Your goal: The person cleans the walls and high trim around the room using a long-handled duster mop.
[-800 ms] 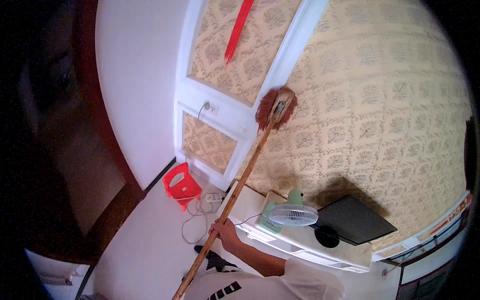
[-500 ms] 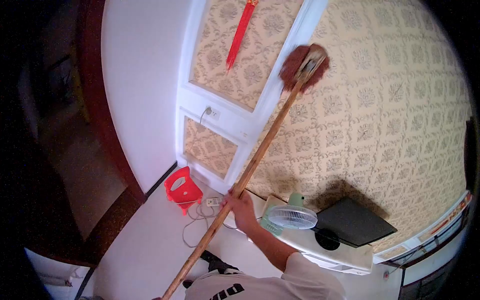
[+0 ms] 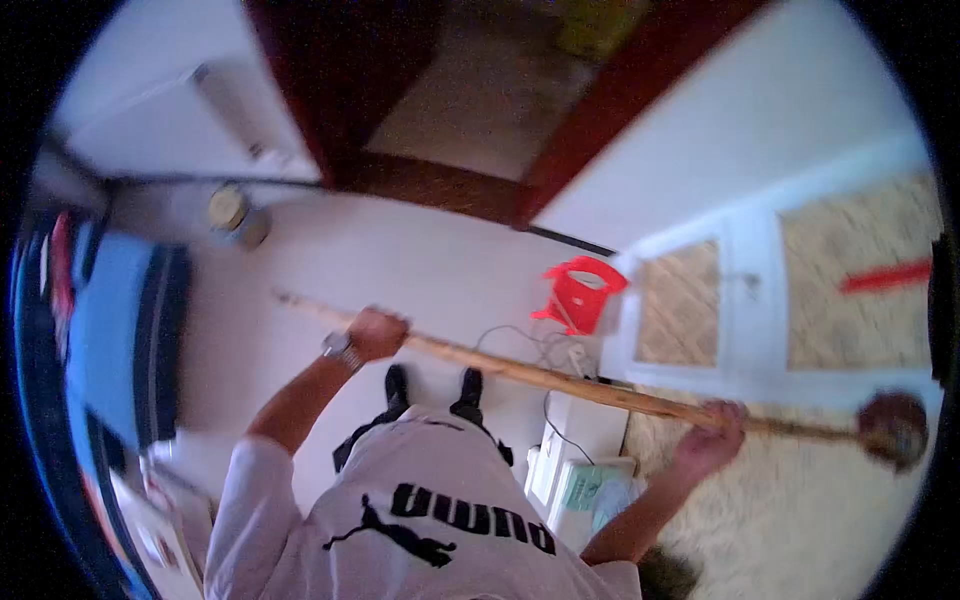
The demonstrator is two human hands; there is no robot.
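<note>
A long wooden pole with a reddish-brown brush head lies across the view, in front of my body. My left hand, with a watch on its wrist, is wrapped round the pole toward its bare end. Nearer the brush head, my right hand grips the pole too. The brush head is at the far right, over the patterned wall; whether it touches the wall cannot be told.
A red plastic stool stands by the wall with cables beside it. The green fan is on a white cabinet. A blue seat is at the left, a container on the floor, a dark-framed doorway ahead.
The view has turned toward the doorway and floor. The pole, steeply slanted before, now lies nearly level across the view. Both hands are now plainly visible on it; earlier only one was.
</note>
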